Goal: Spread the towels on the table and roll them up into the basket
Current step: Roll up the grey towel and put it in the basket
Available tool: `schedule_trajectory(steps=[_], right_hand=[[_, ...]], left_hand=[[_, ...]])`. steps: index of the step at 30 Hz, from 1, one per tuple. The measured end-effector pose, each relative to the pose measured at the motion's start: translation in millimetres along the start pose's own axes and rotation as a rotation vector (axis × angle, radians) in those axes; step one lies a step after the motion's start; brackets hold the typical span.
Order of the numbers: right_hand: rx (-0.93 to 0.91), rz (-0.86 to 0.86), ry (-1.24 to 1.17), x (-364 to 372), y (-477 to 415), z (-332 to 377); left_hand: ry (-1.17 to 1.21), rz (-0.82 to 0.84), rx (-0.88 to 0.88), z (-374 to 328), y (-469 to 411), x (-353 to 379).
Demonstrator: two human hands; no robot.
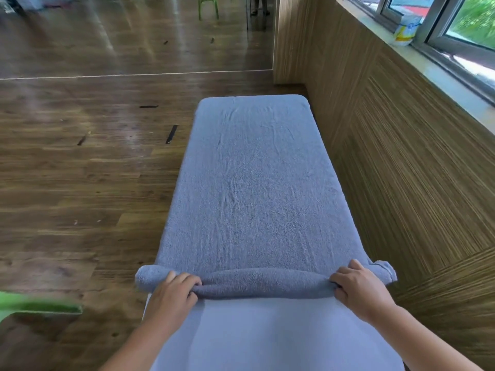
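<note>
Both left hand (174, 293), right hand (359, 287) grip rolled near end of towel (254, 183); rest flat beyond.

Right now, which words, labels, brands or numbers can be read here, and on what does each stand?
No text can be read.
The package on the windowsill: yellow and blue print, too blurred to read.
The towel: no label or writing visible.

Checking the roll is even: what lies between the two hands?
In the head view, only the grey-blue towel roll runs between the left hand and the right hand.
</note>
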State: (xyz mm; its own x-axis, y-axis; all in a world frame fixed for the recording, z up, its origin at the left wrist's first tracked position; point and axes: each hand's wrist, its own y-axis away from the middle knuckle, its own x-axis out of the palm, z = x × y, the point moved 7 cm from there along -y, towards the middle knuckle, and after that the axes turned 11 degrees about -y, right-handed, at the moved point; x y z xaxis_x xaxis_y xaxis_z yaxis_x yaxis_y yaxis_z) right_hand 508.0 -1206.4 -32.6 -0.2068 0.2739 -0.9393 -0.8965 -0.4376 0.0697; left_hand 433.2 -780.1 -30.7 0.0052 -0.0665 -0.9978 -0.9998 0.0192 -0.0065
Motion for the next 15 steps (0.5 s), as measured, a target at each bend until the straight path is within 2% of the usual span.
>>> schedule_trajectory(steps=[4, 7, 9, 12, 15], right_hand=[[0.010, 0.061, -0.020, -7, 5, 2], [0.163, 0.102, -0.052, -9, -3, 1], [0.198, 0.032, -0.120, -12, -6, 2], [0.091, 0.071, -0.152, 0, 0, 9], [0.041, 0.094, -0.094, 8, 2, 10]], left_hand=[[0.004, 0.003, 0.072, 0, 11, -2], [0.058, 0.003, -0.062, 7, 0, -2], [0.115, 0.004, -0.133, 5, -6, -3], [0.116, -0.025, -0.013, -12, 0, 0], [0.003, 0.042, 0.051, -16, 3, 6]])
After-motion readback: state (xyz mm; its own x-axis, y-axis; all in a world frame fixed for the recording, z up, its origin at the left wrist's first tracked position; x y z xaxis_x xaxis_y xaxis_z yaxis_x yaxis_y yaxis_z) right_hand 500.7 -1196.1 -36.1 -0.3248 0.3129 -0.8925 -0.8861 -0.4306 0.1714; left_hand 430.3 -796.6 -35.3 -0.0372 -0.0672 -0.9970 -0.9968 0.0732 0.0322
